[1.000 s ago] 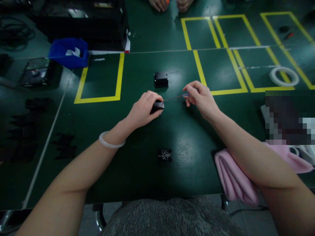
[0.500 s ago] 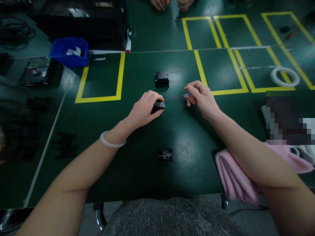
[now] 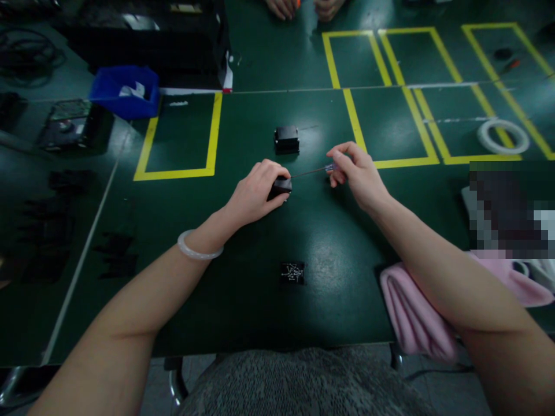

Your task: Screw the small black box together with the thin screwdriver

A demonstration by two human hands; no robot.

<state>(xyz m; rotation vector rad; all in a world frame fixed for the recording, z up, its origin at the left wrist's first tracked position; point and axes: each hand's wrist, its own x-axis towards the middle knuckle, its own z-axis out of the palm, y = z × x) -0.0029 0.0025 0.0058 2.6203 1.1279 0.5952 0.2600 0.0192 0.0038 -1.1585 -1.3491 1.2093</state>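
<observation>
My left hand (image 3: pixel 259 193) wraps round a small black block (image 3: pixel 282 185) on the green table, its thumb and fingers on either side. My right hand (image 3: pixel 354 173) pinches the clear handle of a thin screwdriver (image 3: pixel 330 168), whose shaft points left and meets the block's right end near my left fingertips. The tip itself is too small to make out. Just beyond the block sits another black part (image 3: pixel 287 139). Closer to me lies a small black tray (image 3: pixel 284 279) with several silver screws (image 3: pixel 293 272) in it.
Yellow tape outlines mark the table (image 3: pixel 260 323). At the back left stand a blue bin (image 3: pixel 102 95) and a large black machine (image 3: pixel 191 58). To the right are a white tape roll (image 3: pixel 503 137) and a pink cloth (image 3: pixel 416 312). Another person's hands (image 3: pixel 284 7) show at the top.
The whole view has shifted very slightly. Both hands, the block and the screwdriver hold nearly the same positions relative to each other.
</observation>
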